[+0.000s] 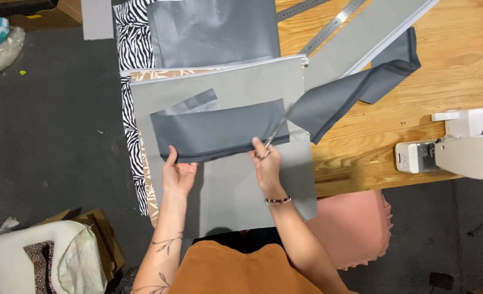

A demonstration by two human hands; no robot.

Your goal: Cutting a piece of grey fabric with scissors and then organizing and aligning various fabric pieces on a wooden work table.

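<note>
A dark grey fabric strip (219, 133) lies across a large light grey fabric sheet (230, 190) that hangs over the table's near edge. My left hand (177, 174) pinches the strip's lower left edge. My right hand (266, 163) grips scissors (277, 132), their blades pointing up and right along the strip's right end. A beaded bracelet sits on my right wrist.
A wooden table (432, 65) carries more grey fabric (355, 95), a dark sheet (214, 32), zebra-print cloth (132, 38), a metal ruler (334, 24) and a white sewing machine (459, 144). A pink cushion (355, 226) sits below the table edge. Boxes and a chair (45, 250) stand lower left.
</note>
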